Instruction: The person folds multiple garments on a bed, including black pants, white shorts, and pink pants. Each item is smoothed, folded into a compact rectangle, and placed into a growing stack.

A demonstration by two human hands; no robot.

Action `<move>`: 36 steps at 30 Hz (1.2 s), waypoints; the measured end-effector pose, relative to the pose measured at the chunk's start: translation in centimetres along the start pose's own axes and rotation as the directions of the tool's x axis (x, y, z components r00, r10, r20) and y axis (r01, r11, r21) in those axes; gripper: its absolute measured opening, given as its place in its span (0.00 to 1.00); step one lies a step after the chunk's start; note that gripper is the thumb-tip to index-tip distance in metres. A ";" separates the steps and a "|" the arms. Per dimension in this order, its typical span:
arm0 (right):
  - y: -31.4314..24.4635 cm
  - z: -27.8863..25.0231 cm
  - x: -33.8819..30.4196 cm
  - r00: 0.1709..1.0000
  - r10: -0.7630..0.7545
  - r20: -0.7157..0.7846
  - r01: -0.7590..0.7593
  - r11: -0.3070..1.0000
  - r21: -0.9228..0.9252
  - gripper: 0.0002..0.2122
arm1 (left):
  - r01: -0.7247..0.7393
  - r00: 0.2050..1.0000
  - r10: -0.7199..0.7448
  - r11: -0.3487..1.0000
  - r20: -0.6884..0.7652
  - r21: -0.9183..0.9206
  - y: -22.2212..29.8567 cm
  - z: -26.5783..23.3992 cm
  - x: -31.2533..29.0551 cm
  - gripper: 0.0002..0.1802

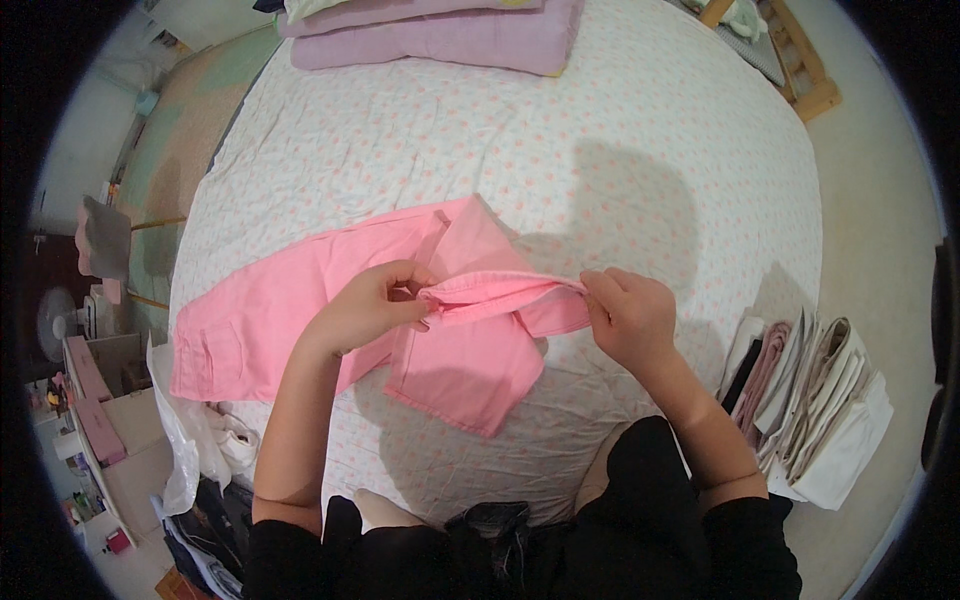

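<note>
A pair of pink trousers (pixel 290 290) lies across the bed in front of me, its waist end with a pocket toward the left. My left hand (pixel 385 300) pinches one side of a leg's hem between thumb and fingers. At the opposite side of that hem, my right hand (pixel 632 310) is closed on the cloth. Between the two hands the hem is stretched and lifted, its opening showing as a slit. The other leg part lies beneath, spread toward me.
The bed (pixel 400 130) has a white sheet with small pink dots. Folded lilac bedding (pixel 435 40) is stacked at its far end. Folded clothes (pixel 800 400) stand in a row at the right edge. Dark clothes (pixel 215 525) and a clear plastic bag (pixel 180 430) are at the lower left.
</note>
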State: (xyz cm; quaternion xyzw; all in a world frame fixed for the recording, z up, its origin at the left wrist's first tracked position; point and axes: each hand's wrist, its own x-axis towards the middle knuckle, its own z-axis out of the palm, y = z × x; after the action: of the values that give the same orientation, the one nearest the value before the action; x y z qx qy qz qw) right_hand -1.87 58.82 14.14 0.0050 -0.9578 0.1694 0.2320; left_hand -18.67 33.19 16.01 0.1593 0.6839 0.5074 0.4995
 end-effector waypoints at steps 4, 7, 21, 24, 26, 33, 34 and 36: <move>0.1 0.3 -0.5 1.000 -0.007 0.028 0.006 1.000 0.020 0.04 | 0.093 0.995 -0.084 0.971 0.049 -0.220 -0.4 -0.3 -0.5 0.10; 0.1 0.4 -0.5 1.000 0.007 0.000 -0.007 0.999 0.049 0.04 | 0.094 0.993 -0.071 0.962 0.096 -0.255 -0.7 -0.8 -0.3 0.11; -1.0 0.2 -0.2 0.991 -0.084 0.101 0.080 0.996 0.045 0.06 | -0.057 0.907 0.156 0.966 -0.390 0.252 -0.8 -0.3 0.8 0.06; -1.5 0.4 -0.4 0.993 -0.087 0.084 0.077 0.990 0.117 0.08 | -0.065 0.690 0.462 0.806 -0.557 0.588 0.6 0.7 1.1 0.06; -1.4 0.4 -0.8 0.998 -0.024 0.065 0.013 0.986 0.169 0.06 | -0.120 0.655 0.393 0.897 -0.645 0.425 1.9 0.7 1.5 0.04; 4.3 0.6 -8.7 0.527 0.802 0.281 -0.700 0.222 0.679 0.07 | -0.507 0.853 0.387 0.773 -0.350 -0.382 0.3 -0.4 2.7 0.22; 5.4 1.5 -10.3 0.423 0.841 0.339 -0.765 0.130 0.631 0.07 | -0.533 0.836 0.420 0.771 -0.352 -0.348 -1.0 -0.8 3.1 0.21; 6.8 3.5 -12.9 0.332 0.885 0.327 -0.816 0.095 0.570 0.06 | -0.309 0.894 0.262 0.948 -0.364 -0.075 -3.9 -1.5 4.0 0.20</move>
State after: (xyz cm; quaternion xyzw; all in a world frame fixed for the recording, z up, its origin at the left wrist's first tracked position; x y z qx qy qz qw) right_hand 7.48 63.20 3.27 -0.4756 -0.6397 0.5919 0.1194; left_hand -20.60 33.60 10.56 0.1326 0.6960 0.6391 0.2993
